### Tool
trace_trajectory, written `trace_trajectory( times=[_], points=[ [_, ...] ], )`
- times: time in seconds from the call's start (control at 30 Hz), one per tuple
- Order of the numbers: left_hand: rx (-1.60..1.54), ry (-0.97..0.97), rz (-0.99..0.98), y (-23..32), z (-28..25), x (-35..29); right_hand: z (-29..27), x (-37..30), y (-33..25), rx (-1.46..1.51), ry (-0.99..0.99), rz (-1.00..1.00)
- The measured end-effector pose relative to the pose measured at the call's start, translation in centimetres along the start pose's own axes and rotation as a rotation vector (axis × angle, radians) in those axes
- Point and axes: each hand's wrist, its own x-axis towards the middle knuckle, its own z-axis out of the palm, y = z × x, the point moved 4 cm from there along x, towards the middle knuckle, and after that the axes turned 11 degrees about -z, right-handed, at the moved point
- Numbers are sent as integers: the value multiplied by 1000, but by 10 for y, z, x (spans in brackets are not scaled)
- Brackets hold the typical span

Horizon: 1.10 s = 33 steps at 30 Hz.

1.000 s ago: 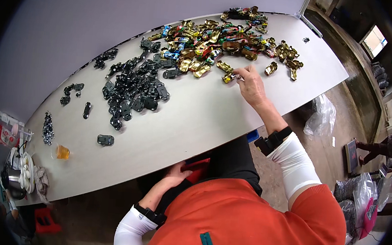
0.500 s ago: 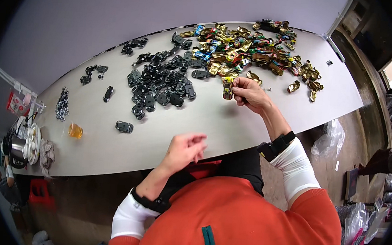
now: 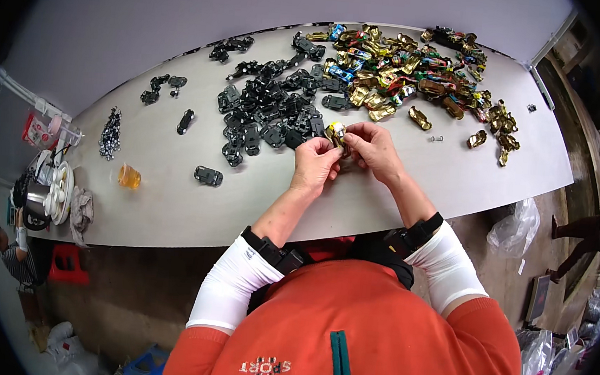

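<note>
A gold and yellow toy car body (image 3: 335, 132) is held between both hands above the table, close to the heap of dark parts. My left hand (image 3: 314, 164) pinches it from the left, fingers closed. On its other side my right hand (image 3: 378, 153) grips it with thumb and fingers. Parts of the shell are hidden by the fingertips. Just beyond my left hand spreads a heap of black toy car chassis (image 3: 271, 111). Farther right lies a pile of shiny gold and coloured car bodies (image 3: 397, 72).
A single chassis (image 3: 208, 175) lies on the table (image 3: 276, 217) left of my hands. Small metallic parts (image 3: 110, 134) and a cup of amber liquid (image 3: 129, 177) sit farther left, near a tray of white cups (image 3: 60, 193). A person (image 3: 16, 253) is at far left.
My left hand has risen from near the table's front edge and taken hold of the car body beside my right hand. The whole view has shifted slightly.
</note>
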Motion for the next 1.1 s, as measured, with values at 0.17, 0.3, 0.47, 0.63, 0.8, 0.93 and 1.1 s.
trace_trajectory(
  times=[0.17,0.3,0.47,0.63,0.8,0.93,1.1],
  points=[
    [184,36,41,3,12,-12,16,-3,-26,-491,-41,-216],
    [301,36,59,2,-1,-25,19,-6,-25,-488,-18,-272],
    [627,156,411,17,-72,-86,21,-16,-27,-362,-2,-130],
    [1313,736,634,78,-179,-137,30,-26,-20,-354,-133,-102],
    [1412,696,603,100,-220,-125,59,-30,-22,-283,-241,-42],
    [1312,525,489,92,-229,-107,57,-34,-24,-238,-228,-98],
    [509,322,114,77,-225,-103,65,-51,-39,-4,-267,86]
  ],
)
